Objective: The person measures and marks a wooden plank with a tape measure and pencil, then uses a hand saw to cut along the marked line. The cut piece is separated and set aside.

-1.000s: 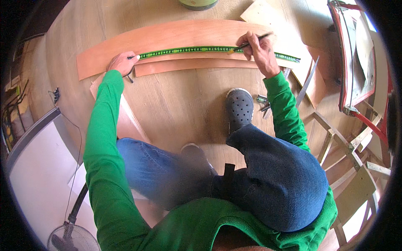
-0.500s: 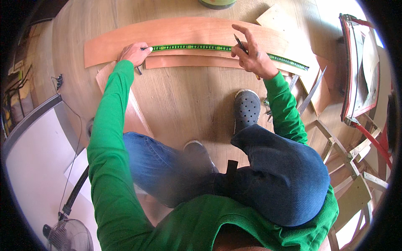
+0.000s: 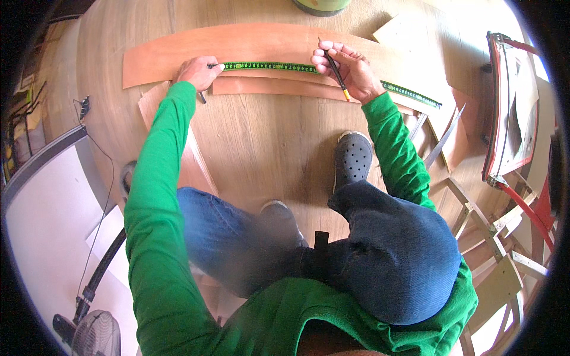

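Observation:
A long reddish-brown thin wooden board [image 3: 255,43] with a curved far edge lies across the floor in front of me. A green-and-black measuring tape [image 3: 264,66] stretches along it, running right past the board's middle. My left hand [image 3: 198,73] is closed over the tape's left part, pressing it on the board; a short dark piece sticks out below that hand. Above the tape's right half, my right hand [image 3: 350,68] grips a dark pencil [image 3: 336,73] with an orange end, its tip pointing away from me. The hand hides part of the tape.
A narrower wooden strip [image 3: 273,87] lies along the board's near side. At right are a saw blade [image 3: 445,137], a red-framed piece [image 3: 488,107] and a wooden frame [image 3: 475,204]. A fan [image 3: 98,335] stands lower left; a green container [image 3: 320,6] is at the top.
My right hand has turned and drawn slightly left, and its raised index finger has folded in. The pencil shows more fully now. My left hand keeps its place on the tape.

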Action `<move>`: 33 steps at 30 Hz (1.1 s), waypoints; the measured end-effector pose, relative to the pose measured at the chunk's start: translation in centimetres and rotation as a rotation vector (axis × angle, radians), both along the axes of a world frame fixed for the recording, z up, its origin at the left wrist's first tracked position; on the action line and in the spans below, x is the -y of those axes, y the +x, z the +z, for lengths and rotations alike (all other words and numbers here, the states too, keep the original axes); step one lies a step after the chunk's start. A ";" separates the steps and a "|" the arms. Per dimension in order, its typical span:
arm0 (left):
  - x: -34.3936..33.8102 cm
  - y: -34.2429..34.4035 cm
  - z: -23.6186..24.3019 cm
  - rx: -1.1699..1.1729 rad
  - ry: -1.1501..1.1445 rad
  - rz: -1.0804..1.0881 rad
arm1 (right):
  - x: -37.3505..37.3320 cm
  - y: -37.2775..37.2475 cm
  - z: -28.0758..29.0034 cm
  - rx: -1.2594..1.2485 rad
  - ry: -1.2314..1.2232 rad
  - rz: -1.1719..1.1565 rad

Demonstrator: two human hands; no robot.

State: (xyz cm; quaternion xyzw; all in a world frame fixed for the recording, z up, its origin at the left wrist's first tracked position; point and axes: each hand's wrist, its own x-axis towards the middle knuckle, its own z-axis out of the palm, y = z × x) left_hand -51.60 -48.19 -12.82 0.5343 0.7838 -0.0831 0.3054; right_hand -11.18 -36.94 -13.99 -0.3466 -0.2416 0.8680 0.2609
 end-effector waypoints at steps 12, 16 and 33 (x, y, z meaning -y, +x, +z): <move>-0.4 0.1 0.1 -0.005 -0.022 0.007 | 0.2 -2.3 -1.7 0.579 0.810 0.170; -0.5 0.2 0.3 -0.024 -0.067 0.026 | 0.2 -3.1 -2.1 0.515 0.705 0.189; -0.2 -0.2 -0.2 -0.017 0.003 -0.021 | 0.6 -2.8 -3.7 0.605 0.878 0.256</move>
